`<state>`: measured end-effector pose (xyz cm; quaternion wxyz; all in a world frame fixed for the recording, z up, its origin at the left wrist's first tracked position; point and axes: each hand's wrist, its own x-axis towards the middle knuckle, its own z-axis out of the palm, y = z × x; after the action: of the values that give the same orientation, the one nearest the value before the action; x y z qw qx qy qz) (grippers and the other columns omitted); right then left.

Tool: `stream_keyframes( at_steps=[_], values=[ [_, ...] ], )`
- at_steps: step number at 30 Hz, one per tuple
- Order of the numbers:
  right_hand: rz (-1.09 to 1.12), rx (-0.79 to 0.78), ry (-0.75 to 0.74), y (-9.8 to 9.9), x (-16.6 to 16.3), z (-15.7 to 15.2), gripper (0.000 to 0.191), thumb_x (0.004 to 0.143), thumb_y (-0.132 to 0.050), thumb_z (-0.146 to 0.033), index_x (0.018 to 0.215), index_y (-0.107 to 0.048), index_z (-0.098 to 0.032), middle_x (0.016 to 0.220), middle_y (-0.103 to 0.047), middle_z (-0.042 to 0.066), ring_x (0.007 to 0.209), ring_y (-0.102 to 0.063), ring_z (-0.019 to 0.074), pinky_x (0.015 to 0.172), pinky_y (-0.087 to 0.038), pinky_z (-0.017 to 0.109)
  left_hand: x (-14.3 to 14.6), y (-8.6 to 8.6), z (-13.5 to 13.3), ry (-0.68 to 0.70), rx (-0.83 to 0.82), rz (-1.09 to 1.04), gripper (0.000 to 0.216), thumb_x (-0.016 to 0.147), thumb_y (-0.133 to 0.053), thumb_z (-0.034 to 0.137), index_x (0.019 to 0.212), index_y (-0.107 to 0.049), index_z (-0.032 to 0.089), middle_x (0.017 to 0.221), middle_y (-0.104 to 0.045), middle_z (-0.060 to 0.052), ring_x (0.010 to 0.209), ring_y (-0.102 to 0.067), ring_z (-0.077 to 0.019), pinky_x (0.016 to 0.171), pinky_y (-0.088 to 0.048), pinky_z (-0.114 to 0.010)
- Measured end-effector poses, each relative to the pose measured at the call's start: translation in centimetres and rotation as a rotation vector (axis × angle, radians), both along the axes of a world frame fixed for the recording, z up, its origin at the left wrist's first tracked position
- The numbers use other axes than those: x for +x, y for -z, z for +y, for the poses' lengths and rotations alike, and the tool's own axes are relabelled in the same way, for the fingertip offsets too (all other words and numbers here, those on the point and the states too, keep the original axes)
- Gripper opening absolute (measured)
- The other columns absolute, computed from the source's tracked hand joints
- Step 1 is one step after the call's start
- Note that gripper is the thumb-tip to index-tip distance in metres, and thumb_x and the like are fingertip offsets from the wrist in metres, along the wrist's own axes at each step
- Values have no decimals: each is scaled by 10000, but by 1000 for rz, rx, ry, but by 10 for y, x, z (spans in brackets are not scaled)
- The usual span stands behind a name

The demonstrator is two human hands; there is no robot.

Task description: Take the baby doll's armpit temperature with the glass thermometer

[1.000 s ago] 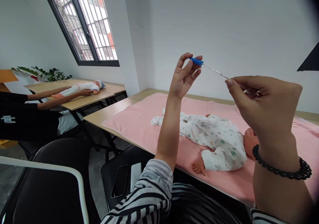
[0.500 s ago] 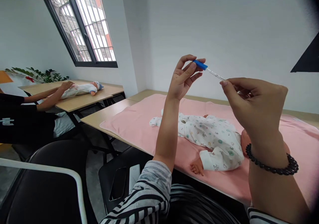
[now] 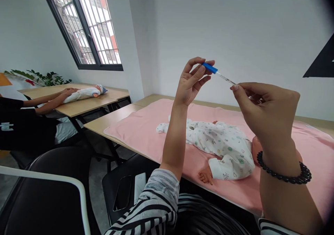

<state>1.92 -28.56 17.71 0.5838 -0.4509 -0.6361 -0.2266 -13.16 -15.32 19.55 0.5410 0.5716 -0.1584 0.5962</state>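
Observation:
Raised above the table, a thin clear glass thermometer slants down to the right between my two hands. My left hand pinches the blue cap over its upper end. The lower end is pinched between thumb and forefinger of my right hand, which wears a black bead bracelet. Below them a baby doll in a white patterned suit lies on a pink blanket. My left forearm crosses in front of its legs, and my right arm hides most of its head.
At left, a person's hands rest on another doll on a second table. Black chairs stand near me; one seat holds a dark phone and a white flat device.
My hands and the thermometer stay almost where they were. The other person's hands and forearms have lowered a little onto the far doll.

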Motion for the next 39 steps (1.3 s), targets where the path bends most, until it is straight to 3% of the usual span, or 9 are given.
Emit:
stream_keyframes(
  at_steps=[4,7,9,15,20,27,32,37,39],
  values=[
    [5,-7,2,-1,-2,-2,269,979,-585,-363,848,-769,-217,606,-535,6,556,-441,131,598,-326,331,-1,-4,-8,-46,-167,44,258,1039,-463,163,1165,-671,249,1264,-675,26,1341,-553,-229,835,-591,-178],
    [19,-6,-14,-2,-3,-1,231,952,-630,-344,828,-777,-216,574,-522,-5,535,-417,123,578,-316,322,-1,-8,-15,-79,-359,114,482,1091,-190,278,1394,-565,277,1444,-539,47,1375,-468,-284,854,-563,-193],
    [32,-3,-20,-2,-3,-1,197,932,-661,-327,812,-778,-224,558,-519,-11,527,-403,123,564,-314,322,-1,-8,-14,-74,-409,127,511,1089,-161,345,1426,-542,304,1517,-466,43,1379,-438,-310,889,-549,-211],
    [24,-10,-30,-2,-1,1,187,920,-673,-348,811,-784,-245,565,-558,-6,520,-423,142,555,-327,335,-1,0,9,-106,-452,133,501,1081,-189,433,1449,-515,339,1600,-343,58,1423,-335,-351,988,-530,-287],
    [27,-32,-72,0,0,2,194,930,-655,-364,832,-789,-263,646,-642,9,567,-491,163,559,-347,340,-2,-3,-2,-166,-319,129,558,1080,-86,424,1488,-453,327,1600,-341,66,1427,-328,-334,1026,-512,-340],
    [56,-3,-85,1,1,9,192,922,-669,-333,844,-798,-216,639,-648,11,572,-505,141,556,-348,319,2,-4,-11,-139,-209,130,362,1096,-337,281,1409,-513,328,1517,-490,95,1472,-348,-249,1172,-447,-396],
    [70,-97,-104,1,2,11,246,951,-634,-385,882,-798,-215,671,-658,18,601,-542,152,581,-366,317,6,-7,-20,-67,-360,83,526,1099,-104,367,1493,-444,294,1477,-518,30,1408,-392,-302,1003,-524,-397],
    [132,-110,-169,0,3,14,214,926,-676,-400,856,-796,-236,646,-643,19,584,-521,167,547,-338,337,8,-8,-22,-159,-215,-1,261,992,-574,148,1172,-691,297,1261,-698,27,1419,-450,-265,945,-590,-268],
    [159,-124,-189,1,2,14,215,924,-676,-415,846,-793,-252,648,-637,21,583,-522,176,533,-328,339,9,-8,-22,-189,-209,-11,232,982,-588,139,1099,-709,298,1244,-709,16,1426,-446,-249,943,-586,-240]
  ],
)
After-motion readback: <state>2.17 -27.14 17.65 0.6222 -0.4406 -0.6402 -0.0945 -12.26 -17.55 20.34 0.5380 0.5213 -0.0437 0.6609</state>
